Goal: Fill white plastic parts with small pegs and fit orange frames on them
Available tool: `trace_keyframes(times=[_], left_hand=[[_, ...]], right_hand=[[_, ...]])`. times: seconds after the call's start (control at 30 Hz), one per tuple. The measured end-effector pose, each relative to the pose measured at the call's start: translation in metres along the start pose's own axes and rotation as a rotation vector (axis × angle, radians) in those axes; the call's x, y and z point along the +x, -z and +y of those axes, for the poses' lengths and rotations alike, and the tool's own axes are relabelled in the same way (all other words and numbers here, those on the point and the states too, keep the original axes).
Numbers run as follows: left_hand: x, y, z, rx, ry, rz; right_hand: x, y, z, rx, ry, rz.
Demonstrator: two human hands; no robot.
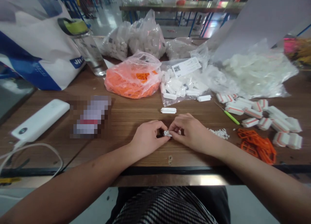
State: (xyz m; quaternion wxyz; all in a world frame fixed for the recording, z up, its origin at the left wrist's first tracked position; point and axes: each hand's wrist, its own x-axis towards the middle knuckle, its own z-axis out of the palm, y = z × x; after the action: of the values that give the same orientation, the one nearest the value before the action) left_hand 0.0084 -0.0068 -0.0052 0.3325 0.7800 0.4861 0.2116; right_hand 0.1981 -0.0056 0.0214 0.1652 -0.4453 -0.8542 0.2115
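Letters "JIU" on white tote bag point(41, 52), QR code on label point(186, 66), print unreadable

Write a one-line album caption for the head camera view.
Left hand and right hand pinch a small white plastic part at a wooden table.

Your view is bright and even, with glare on the far floor point(104, 21) and soft shadows under your left hand point(147, 139) and right hand point(191, 133). The edges bow, and the white-and-red pieces point(272, 123) look slightly blurred, perhaps from motion.
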Motion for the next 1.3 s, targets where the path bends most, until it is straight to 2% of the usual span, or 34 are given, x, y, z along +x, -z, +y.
trace_keyframes(times=[0.2,0.3,0.37,0.43,0.53,0.63,0.7,0.77,0.9,1.17,1.3], left_hand=[[0.0,0.001,0.001,-0.012,0.016,0.001],[0.0,0.0,0.0,-0.023,0.011,0.014],[0.0,0.0,0.0,-0.021,0.018,0.017],[0.0,0.001,0.0,-0.019,0.028,0.012],[0.0,0.002,0.002,-0.018,0.03,0.0],[0.001,0.004,0.004,-0.018,0.024,-0.001],[0.001,0.004,0.004,-0.018,0.022,-0.003],[0.001,0.004,0.004,-0.015,0.02,-0.004],[0.001,0.004,0.003,0.0,0.019,-0.004],[0.0,0.004,0.003,-0.012,0.029,-0.008],[0.001,0.004,0.002,-0.006,0.012,-0.005]], right_hand=[[-0.014,-0.007,-0.008,-0.314,0.222,0.073],[-0.023,-0.014,-0.015,-0.454,0.257,0.136],[-0.027,-0.014,-0.017,-0.428,0.223,0.158],[-0.029,-0.005,-0.01,-0.311,0.143,0.204],[-0.035,0.018,0.017,-0.134,-0.094,0.282],[-0.044,0.037,0.053,-0.021,-0.335,0.086],[-0.049,0.041,0.07,0.028,-0.381,0.018],[-0.052,0.041,0.076,0.033,-0.367,0.0],[-0.05,0.038,0.07,-0.1,-0.285,-0.033],[-0.047,0.035,0.051,-0.543,-0.104,-0.081],[-0.046,0.033,0.053,-0.511,-0.111,-0.041]])
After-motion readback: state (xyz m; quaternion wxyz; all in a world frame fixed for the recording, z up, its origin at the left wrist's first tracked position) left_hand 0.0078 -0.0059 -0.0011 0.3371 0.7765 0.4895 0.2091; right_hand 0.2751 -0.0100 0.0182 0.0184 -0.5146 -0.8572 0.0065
